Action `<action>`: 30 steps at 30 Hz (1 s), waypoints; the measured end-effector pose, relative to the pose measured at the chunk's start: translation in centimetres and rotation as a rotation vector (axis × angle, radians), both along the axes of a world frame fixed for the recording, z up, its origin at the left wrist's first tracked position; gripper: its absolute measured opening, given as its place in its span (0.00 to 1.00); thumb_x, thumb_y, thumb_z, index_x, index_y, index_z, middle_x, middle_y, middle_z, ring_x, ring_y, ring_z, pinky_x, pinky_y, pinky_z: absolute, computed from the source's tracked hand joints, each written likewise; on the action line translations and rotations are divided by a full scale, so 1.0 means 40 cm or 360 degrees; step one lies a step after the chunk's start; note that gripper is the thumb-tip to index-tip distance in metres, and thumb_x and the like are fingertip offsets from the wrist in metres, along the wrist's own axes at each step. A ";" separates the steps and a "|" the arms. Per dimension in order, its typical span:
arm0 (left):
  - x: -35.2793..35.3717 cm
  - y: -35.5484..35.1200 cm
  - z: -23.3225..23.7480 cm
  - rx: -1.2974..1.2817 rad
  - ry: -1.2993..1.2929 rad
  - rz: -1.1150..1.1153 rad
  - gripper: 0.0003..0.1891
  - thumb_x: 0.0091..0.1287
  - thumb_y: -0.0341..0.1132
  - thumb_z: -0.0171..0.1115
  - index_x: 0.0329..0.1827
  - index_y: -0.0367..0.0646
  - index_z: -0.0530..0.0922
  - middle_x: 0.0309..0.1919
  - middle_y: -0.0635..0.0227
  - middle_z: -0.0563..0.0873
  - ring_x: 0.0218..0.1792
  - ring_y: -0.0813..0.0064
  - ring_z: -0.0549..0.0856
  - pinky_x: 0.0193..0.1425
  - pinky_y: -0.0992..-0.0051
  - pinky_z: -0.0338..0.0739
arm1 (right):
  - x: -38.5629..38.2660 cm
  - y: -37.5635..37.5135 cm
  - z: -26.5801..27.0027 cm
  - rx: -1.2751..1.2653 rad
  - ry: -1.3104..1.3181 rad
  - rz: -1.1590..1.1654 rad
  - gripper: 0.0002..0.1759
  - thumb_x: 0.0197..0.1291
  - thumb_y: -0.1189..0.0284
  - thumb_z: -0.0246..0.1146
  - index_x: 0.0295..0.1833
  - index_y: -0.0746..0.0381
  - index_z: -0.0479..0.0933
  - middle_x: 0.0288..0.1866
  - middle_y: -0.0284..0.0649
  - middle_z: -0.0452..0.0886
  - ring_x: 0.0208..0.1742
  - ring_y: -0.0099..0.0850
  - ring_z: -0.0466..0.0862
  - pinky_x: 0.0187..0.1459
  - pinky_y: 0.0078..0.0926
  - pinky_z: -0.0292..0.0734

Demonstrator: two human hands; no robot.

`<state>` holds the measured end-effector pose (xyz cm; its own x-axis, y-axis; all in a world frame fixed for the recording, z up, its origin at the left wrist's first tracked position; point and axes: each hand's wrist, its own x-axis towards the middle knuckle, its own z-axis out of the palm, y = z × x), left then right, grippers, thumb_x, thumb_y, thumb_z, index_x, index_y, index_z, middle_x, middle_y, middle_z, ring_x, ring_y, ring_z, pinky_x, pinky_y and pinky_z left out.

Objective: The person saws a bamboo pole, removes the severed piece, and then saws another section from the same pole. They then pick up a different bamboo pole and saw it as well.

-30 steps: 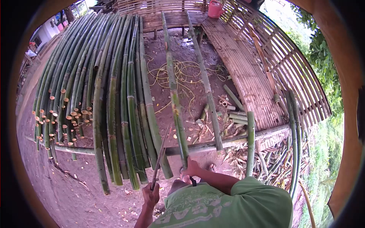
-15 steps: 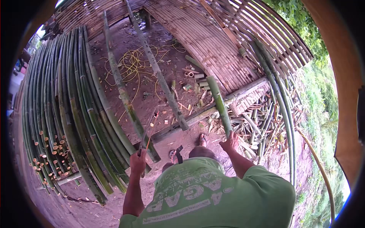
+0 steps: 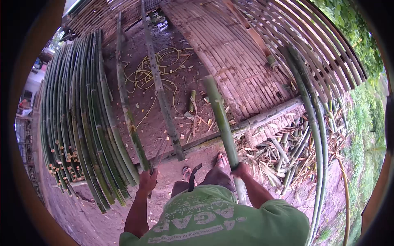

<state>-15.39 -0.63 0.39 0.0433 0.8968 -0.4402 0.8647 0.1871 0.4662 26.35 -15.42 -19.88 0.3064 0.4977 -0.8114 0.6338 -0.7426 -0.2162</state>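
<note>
My right hand (image 3: 241,169) is closed around a thick green bamboo pole (image 3: 222,117). This pole slants forward across a horizontal log, with its near end beside my leg. On the other side, my left hand (image 3: 148,179) grips a thin, long tool (image 3: 162,152) that looks like a saw; its outline is faint against the ground. The tool points forward, close to the near end of a mottled bamboo pole (image 3: 133,133). Another grey-green pole (image 3: 162,100) lies between the two hands, its near end past the log (image 3: 201,144).
Many long bamboo poles (image 3: 88,119) are stacked at the left. A slatted bamboo platform (image 3: 230,61) stands ahead, with bamboo scraps (image 3: 283,153) heaped to its right. A yellow hose or cord (image 3: 143,76) lies tangled on the dirt. Two long poles (image 3: 316,123) lean at the right.
The bamboo pole in my right hand has shifted left and toward me, its lower end now showing below my hand. My left hand has lowered slightly with the tool. The view has also shifted.
</note>
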 end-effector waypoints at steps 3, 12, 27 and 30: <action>0.037 0.041 -0.034 0.0146 0.0125 -0.0400 0.21 0.65 0.48 0.60 0.27 0.34 0.78 0.16 0.53 0.78 0.21 0.58 0.82 0.28 0.59 0.70 | 0.035 0.357 0.248 0.0422 0.0128 0.0085 0.38 0.38 0.54 0.74 0.56 0.62 0.75 0.46 0.52 0.84 0.47 0.46 0.85 0.48 0.41 0.80; 0.257 0.085 0.015 0.0120 0.0164 -0.0707 0.20 0.66 0.43 0.59 0.25 0.34 0.77 0.18 0.47 0.78 0.23 0.48 0.80 0.28 0.58 0.69 | 0.158 0.314 0.177 0.1612 0.0094 -0.0590 0.56 0.35 0.57 0.77 0.71 0.60 0.58 0.64 0.55 0.71 0.66 0.49 0.71 0.66 0.41 0.67; 0.324 0.199 -0.067 -0.0145 0.0082 -0.0869 0.21 0.64 0.48 0.63 0.27 0.34 0.77 0.23 0.43 0.80 0.29 0.43 0.82 0.32 0.57 0.74 | 0.087 -0.052 -0.049 0.0111 0.0206 -0.0298 0.38 0.35 0.60 0.76 0.57 0.60 0.74 0.45 0.47 0.85 0.49 0.42 0.85 0.51 0.39 0.79; 0.323 0.251 -0.082 -0.0162 0.0043 -0.0955 0.22 0.63 0.48 0.64 0.27 0.34 0.78 0.23 0.45 0.80 0.28 0.47 0.82 0.33 0.59 0.74 | 0.048 0.288 0.223 0.0715 0.0104 -0.0492 0.41 0.37 0.65 0.76 0.60 0.67 0.71 0.49 0.52 0.83 0.51 0.44 0.84 0.55 0.35 0.78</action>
<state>-2.46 9.40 -2.90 0.5155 0.6728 -0.5306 0.8445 -0.2940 0.4477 28.27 -3.89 -10.97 0.4497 0.6942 -0.5620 0.3752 -0.7179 -0.5864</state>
